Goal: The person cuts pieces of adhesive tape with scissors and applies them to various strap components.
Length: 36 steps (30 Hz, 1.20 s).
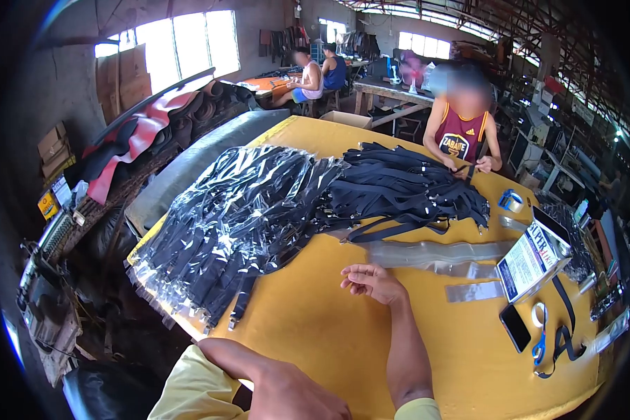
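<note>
My right hand (374,283) is over the yellow tabletop (315,315), its fingers loosely bent and slightly apart, with nothing visible in them. My left hand (297,395) is low at the bottom edge, back upward; its fingers are cut off by the frame. To the left lies a large heap of black straps in clear plastic sleeves (224,224). Beside it, at the back middle, is a pile of unwrapped black straps (406,185). Clear plastic strips (441,255) lie flat just beyond and right of my right hand.
On the right are a white box (528,262), phone (514,328), blue scissors (540,346), loose strap (572,308) and blue tape (512,201). Across the table a co-worker (462,129) handles a strap. Two people (308,77) sit far back. Rolled material (189,112) lies left.
</note>
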Motion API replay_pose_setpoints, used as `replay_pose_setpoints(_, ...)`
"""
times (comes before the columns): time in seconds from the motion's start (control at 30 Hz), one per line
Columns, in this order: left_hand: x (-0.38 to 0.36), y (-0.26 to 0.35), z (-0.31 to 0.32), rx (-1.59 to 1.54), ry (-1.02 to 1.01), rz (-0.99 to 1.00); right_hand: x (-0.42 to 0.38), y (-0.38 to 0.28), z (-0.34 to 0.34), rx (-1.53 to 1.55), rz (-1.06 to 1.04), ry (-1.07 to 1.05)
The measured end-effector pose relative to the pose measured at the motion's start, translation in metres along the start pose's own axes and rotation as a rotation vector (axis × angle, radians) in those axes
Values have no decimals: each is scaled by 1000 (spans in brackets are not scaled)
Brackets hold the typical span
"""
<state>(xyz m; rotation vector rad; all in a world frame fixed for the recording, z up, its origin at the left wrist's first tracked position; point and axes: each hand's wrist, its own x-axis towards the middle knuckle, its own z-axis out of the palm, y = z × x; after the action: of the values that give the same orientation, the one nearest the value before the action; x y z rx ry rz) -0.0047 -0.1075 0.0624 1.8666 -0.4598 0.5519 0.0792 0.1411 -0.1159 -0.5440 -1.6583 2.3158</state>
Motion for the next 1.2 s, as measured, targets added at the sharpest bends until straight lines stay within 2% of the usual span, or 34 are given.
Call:
replay_pose_setpoints(0.03, 5, 7, -8, 57, 10, 91, 0, -1, 0, -2, -15, 6)
replay_pose_setpoints(0.13, 0, 5, 1, 50, 53, 32, -1, -2, 2, 4, -16, 14)
replay_pose_setpoints(0.23, -1, 1, 11, 30, 115, 67, 0, 0, 2, 4, -18, 26)
replay_pose_setpoints(0.37, -4, 3, 11, 21, 71, 46, 0, -2, 3, 4, -7, 34)
replay_pose_setpoints(0.43, -7, 8, 8, 99, -19, -25, -1, -1, 3, -2, -21, 34)
replay_pose_setpoints(0.57, -10, 18, 5, 155, 0, -86, 1, 0, 2, 0, -22, 23)
replay_pose_setpoints(0.63, -12, 25, 1, 422, 70, -27, 0, -1, 3, 17, -15, 31)
replay_pose_setpoints(0.87, -15, 23, 1, 529, 24, -103, 1, 2, 1, 36, -19, 34)
replay_pose_setpoints(0.93, -13, 22, 2, 596, 174, -29, 1, 0, 2, 31, -24, 41)
replay_pose_setpoints(0.97, -13, 19, 3, 594, 182, -26, 0, 1, 3, 32, -16, 40)
replay_pose_setpoints(1.03, -14, 13, 4, 488, 469, 95, 1, 1, 2, 33, -26, 43)
replay_pose_setpoints(1.07, -16, 9, 5, 486, 473, 94, 2, 1, 2, 35, -22, 42)
replay_pose_setpoints(1.13, -21, 0, 13, 550, 750, 195, 3, 1, 1, 22, -27, 39)
replay_pose_setpoints(1.17, -17, -11, 22, 503, 949, 287, 3, 2, 2, 28, -13, 32)
replay_pose_setpoints(1.2, -9, -14, 30, 544, 1166, 291, 3, 2, 2, 17, -16, 41)
